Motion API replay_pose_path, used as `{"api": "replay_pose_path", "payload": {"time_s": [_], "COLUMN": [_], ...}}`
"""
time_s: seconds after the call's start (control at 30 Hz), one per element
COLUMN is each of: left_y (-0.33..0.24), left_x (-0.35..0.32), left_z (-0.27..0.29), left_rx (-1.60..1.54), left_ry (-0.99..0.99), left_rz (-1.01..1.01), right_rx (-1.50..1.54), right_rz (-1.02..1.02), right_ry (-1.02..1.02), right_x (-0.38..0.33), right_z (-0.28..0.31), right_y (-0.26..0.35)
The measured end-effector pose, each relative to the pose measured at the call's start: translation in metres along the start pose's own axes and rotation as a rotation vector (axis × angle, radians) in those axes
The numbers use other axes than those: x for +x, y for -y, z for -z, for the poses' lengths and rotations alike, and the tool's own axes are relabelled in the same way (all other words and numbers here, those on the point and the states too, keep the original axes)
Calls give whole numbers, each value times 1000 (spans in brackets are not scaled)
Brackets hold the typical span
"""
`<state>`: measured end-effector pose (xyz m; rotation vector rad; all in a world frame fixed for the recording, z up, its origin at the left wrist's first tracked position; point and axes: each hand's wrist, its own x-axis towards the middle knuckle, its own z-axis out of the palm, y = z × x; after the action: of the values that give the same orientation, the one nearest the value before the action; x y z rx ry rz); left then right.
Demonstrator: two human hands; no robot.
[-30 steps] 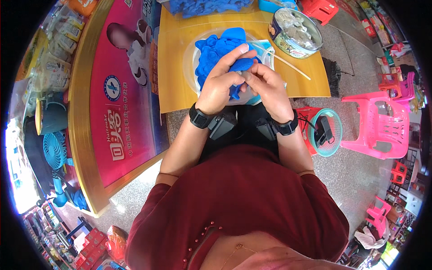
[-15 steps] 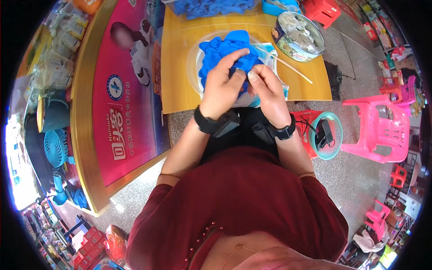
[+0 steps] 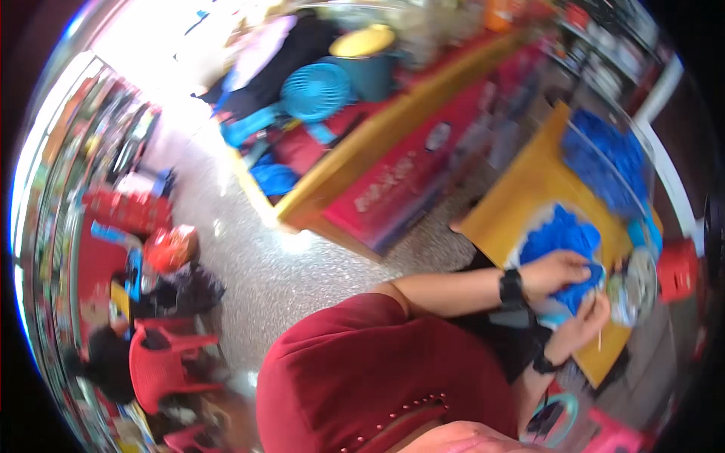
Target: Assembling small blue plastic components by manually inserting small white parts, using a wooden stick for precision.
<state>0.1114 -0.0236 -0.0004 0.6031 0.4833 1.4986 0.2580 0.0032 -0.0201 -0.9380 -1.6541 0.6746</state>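
Observation:
My left hand (image 3: 553, 276) pinches a soft blue piece (image 3: 580, 289), its kind unclear in the blur. Against the lower side of this piece my right hand (image 3: 583, 326) is closed, fingers and thumb bent together on its edge. Just beyond both hands, a heap of similar blue pieces (image 3: 560, 232) fills a pale round bowl on the yellow table (image 3: 502, 219). A thin pale stick (image 3: 600, 341) shows by the right hand. To the right of the hands stands a round tin (image 3: 637, 287), its contents smeared by motion.
A clear container of blue pieces (image 3: 604, 162) sits at the table's far end. Red stools (image 3: 676, 270) stand right of it. A wood-edged counter (image 3: 362, 162) holds a blue fan (image 3: 316, 92). Someone sits near a red chair (image 3: 170, 362) at lower left.
My view has swung left, so the table and hands now lie at the right and the counter at the top. Both hands stay together at the blue piece.

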Motion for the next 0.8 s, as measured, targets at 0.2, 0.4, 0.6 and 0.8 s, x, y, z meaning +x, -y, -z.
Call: {"api": "replay_pose_path", "payload": {"time_s": [0.2,0.4,0.6,0.8], "left_y": [-4,-19,-1,-19], "left_x": [-1,-18,-22,-33], "left_z": [-8,-20,-6,-23], "left_rx": [240,736,366,152], "left_ry": [-140,-226,-123,-153], "left_rz": [-258,-285,-293,-191], "right_rx": [-112,-215,-121,-228], "right_rz": [160,-1,96,330], "right_ry": [258,299,418,371], "right_x": [9,5,13,20], "right_z": [1,-5,2,16], "right_y": [25,30,55,47]}}
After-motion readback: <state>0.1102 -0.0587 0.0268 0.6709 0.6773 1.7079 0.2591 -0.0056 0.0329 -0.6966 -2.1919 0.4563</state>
